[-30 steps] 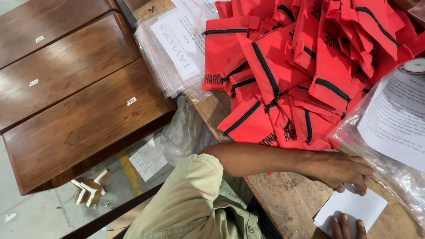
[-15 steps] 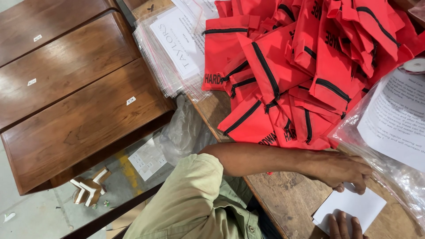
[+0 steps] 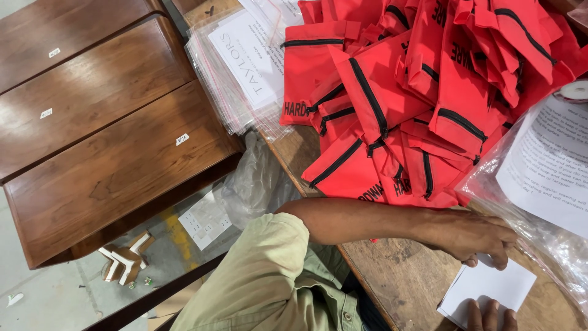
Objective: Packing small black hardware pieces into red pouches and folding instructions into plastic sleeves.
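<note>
While the left hand (image 3: 484, 236) presses curled fingers on the top edge of the white card (image 3: 490, 288) on the table (image 3: 404, 279), the right hand (image 3: 490, 315), fingers flat on its lower edge, should steady it squarely.

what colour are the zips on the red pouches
Black, running across each red zip pouch; clearest in the head view.

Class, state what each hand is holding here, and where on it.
Neither hand clearly grips anything: left hand rests fingertips on white paper's top edge; right hand presses its bottom.
</note>
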